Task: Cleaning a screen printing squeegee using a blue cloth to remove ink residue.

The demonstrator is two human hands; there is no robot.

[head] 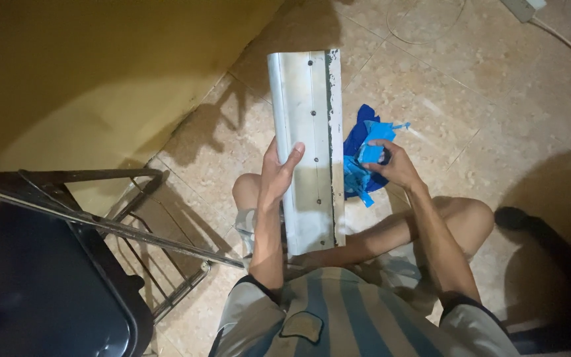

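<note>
Left hand (279, 173) grips the metal panel (308, 149) at its left edge, holding it upright over the lap; right hand (394, 165) clenches a blue cloth (365, 162) just beside the panel's right edge; wiping stage, judged; next move needs cloth brought onto the panel face, grip steady.

Dull scuffed metal panel (306, 145), crumpled blue cloth (359, 158)

Upright grey metal panel (306, 145), crumpled blue cloth (363, 162)
</note>
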